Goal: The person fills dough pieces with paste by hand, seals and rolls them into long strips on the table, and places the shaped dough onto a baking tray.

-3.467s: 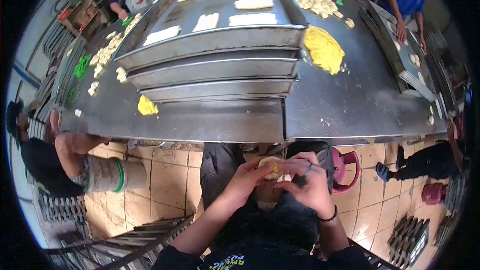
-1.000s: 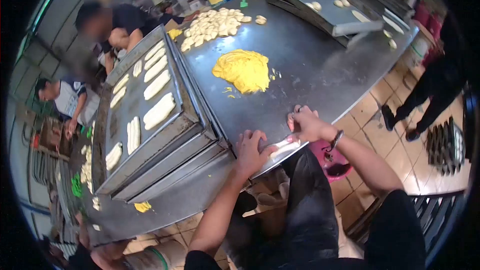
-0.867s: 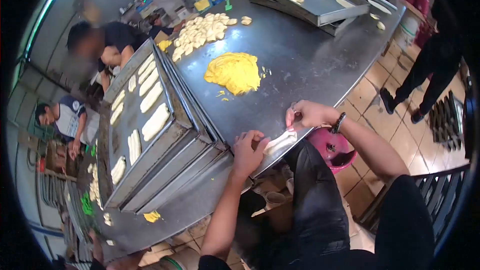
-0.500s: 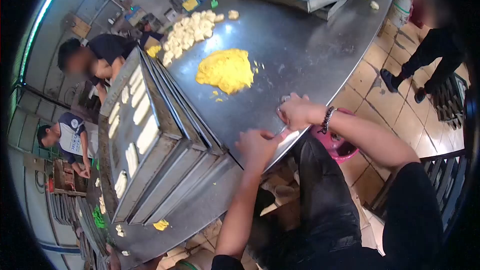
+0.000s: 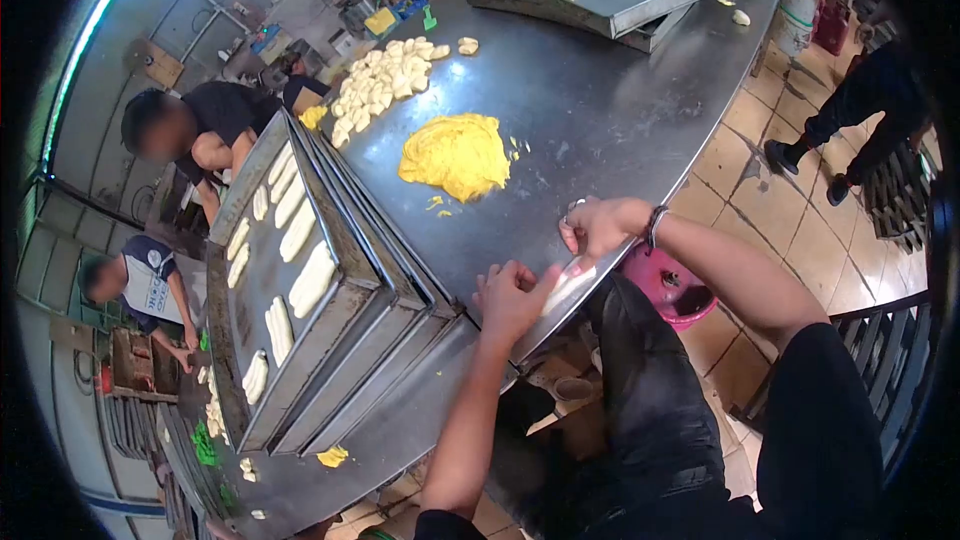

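Dough strip [image 5: 573, 288] on steel table [image 5: 610, 110], at near edge, between hands. Left hand [image 5: 512, 302] at strip's 9 o'clock: fingers curled, thumb stretched to dough. Right hand [image 5: 612, 226] at 1 o'clock: fingers bent, tips down at dough. Cannot tell whether either hand grips it. From strip: yellow paste mound [image 5: 458, 157] at 11 o'clock, heaped dough pieces [image 5: 385, 82] beyond, stacked baking trays [image 5: 310, 368] at 9.

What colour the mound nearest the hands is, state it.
The mound is bright yellow, best seen in the head view.
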A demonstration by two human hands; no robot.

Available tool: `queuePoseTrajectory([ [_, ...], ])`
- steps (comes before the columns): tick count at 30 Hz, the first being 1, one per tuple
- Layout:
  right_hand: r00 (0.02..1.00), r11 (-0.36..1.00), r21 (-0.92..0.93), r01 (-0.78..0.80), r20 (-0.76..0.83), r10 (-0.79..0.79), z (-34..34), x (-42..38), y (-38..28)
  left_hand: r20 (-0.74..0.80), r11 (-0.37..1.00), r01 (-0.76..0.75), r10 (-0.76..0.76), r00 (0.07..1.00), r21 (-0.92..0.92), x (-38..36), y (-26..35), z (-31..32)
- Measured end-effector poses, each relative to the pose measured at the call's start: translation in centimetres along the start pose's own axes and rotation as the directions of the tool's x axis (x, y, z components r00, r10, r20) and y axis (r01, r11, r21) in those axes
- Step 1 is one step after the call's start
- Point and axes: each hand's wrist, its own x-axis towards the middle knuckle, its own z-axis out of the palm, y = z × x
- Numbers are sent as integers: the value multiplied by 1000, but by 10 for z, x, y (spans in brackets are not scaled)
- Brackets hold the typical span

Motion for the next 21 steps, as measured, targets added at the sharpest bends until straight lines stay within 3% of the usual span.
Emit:
queuePoseTrajectory([
  [2,985,966,-256,25,-160,-68,7,-4,-7,-115,969,18,11,993,246,-6,11,7],
  [6,991,963,-268,-37,-137,0,8,4,-9,-137,950,119,-82,987,289,-4,27,6],
  [7,994,963,-268,-33,-113,2,12,6,-5,-131,949,138,-105,986,282,-4,27,6],
  [9,953,955,-294,46,-273,-130,19,3,4,-117,963,74,-45,992,258,-4,24,1],
  [10,960,950,-308,55,-246,-135,19,1,3,-124,966,99,-70,990,239,-4,19,-1],
  [12,963,970,-229,81,-231,-135,10,-2,-2,-32,983,-33,39,999,182,3,8,-7],
  [13,938,949,-282,137,-271,-216,12,0,1,-65,987,-14,24,998,158,5,1,-10],
  [15,934,946,-271,176,-257,-247,11,1,6,-60,988,-121,127,990,95,1,-15,-7],
  [16,927,950,-235,205,-266,-265,10,1,6,-82,992,-100,106,991,75,-3,-18,-4],
  [18,929,947,-228,225,-244,-279,9,4,11,-229,960,-237,267,936,150,-6,-18,-2],
  [19,932,951,-178,252,-219,-288,8,6,13,-260,966,-221,249,933,131,-7,-20,-3],
  [21,932,945,-162,283,-186,-311,1,8,10,-112,981,-192,195,974,36,-1,-23,-7],
])
